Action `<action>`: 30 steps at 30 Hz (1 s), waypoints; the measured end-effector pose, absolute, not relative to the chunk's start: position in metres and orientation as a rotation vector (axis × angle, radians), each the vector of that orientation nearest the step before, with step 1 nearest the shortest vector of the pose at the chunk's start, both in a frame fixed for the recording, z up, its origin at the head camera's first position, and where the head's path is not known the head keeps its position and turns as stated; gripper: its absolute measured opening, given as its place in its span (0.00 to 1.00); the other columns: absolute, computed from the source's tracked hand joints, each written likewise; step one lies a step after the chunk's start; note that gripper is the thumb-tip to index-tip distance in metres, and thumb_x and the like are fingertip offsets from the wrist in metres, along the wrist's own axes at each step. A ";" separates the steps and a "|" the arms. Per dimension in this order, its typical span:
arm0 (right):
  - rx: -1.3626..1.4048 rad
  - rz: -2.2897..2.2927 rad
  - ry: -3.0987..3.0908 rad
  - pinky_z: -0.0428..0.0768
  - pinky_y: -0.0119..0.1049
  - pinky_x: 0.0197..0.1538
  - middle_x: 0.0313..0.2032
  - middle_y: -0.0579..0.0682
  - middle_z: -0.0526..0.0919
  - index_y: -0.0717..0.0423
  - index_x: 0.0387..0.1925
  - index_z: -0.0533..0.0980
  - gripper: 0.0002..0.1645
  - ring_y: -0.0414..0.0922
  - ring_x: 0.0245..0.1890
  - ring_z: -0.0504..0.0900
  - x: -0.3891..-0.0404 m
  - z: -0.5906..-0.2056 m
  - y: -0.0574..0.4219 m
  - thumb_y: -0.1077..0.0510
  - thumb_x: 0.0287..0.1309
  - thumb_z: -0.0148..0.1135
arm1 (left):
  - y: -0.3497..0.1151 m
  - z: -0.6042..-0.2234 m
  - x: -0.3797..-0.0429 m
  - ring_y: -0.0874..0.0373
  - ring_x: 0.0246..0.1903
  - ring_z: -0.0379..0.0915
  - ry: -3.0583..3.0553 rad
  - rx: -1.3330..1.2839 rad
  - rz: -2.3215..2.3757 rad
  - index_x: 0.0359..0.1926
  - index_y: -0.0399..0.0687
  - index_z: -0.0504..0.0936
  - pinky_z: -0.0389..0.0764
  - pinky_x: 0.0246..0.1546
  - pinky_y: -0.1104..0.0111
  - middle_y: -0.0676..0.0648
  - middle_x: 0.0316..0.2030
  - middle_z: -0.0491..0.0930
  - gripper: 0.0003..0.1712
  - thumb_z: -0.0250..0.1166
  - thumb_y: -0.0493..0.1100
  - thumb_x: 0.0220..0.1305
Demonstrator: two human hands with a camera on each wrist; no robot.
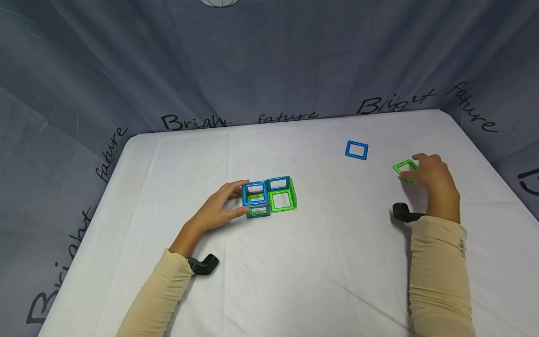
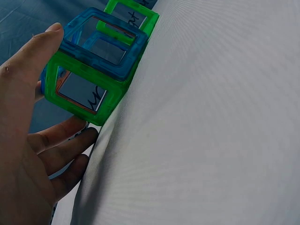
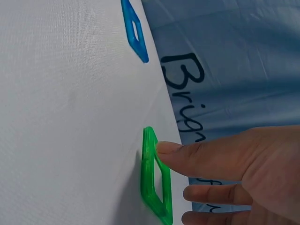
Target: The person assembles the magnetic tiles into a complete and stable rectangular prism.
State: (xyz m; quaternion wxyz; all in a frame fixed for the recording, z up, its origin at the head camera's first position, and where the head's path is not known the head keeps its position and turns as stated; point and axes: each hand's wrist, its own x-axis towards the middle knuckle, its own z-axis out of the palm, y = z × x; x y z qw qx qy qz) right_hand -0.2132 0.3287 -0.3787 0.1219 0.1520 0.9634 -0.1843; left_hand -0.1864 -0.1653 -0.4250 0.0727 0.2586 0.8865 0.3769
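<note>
My left hand (image 1: 216, 208) grips the left end of a small structure of blue and green square magnetic tiles (image 1: 283, 209) standing on the table. In the left wrist view the thumb lies against the upper edge of a blue tile (image 2: 93, 61), above an open-framed green tile (image 2: 79, 65); other fingers reach behind and below. Over at the right, my right hand (image 1: 433, 178) pinches a single green magnetic tile (image 3: 147, 178) by one side. That tile is tilted and casts a shadow on the cloth. The right thumb shows on its frame; the opposing fingertip is hidden in the right wrist view.
A loose blue magnetic tile (image 1: 356, 157) lies flat toward the back, left of the right hand. White cloth covers the table (image 1: 320, 262). Grey curtains (image 1: 269, 65) with handwritten words surround its back and sides. A black wrist camera (image 1: 204, 265) sits on each forearm.
</note>
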 end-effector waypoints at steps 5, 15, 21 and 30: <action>0.456 -0.520 2.804 0.63 0.67 0.52 0.53 0.80 0.53 0.70 0.63 0.52 0.40 0.73 0.51 0.58 -0.215 -0.381 0.329 0.54 0.56 0.55 | -0.165 -0.425 -0.187 0.54 0.55 0.70 2.665 0.773 1.127 0.66 0.66 0.57 0.65 0.59 0.51 0.48 0.53 0.70 0.39 0.64 0.55 0.56; 0.485 -0.485 2.793 0.65 0.65 0.52 0.51 0.78 0.56 0.71 0.62 0.54 0.39 0.70 0.49 0.60 -0.217 -0.388 0.330 0.55 0.55 0.57 | -0.166 -0.425 -0.187 0.54 0.55 0.70 2.660 0.785 1.141 0.66 0.65 0.57 0.65 0.59 0.52 0.48 0.53 0.71 0.39 0.64 0.54 0.55; 0.419 -0.443 2.839 0.66 0.64 0.51 0.49 0.78 0.58 0.72 0.59 0.57 0.38 0.71 0.49 0.62 -0.216 -0.388 0.332 0.55 0.54 0.58 | -0.166 -0.426 -0.187 0.55 0.55 0.71 2.663 0.793 1.142 0.66 0.65 0.57 0.65 0.59 0.52 0.48 0.52 0.71 0.39 0.64 0.54 0.55; 0.359 -0.408 2.880 0.68 0.62 0.48 0.48 0.77 0.64 0.72 0.58 0.59 0.36 0.70 0.46 0.65 -0.214 -0.385 0.332 0.54 0.52 0.57 | -0.166 -0.426 -0.187 0.55 0.55 0.71 2.669 0.795 1.140 0.66 0.66 0.57 0.65 0.59 0.51 0.49 0.53 0.71 0.39 0.64 0.56 0.56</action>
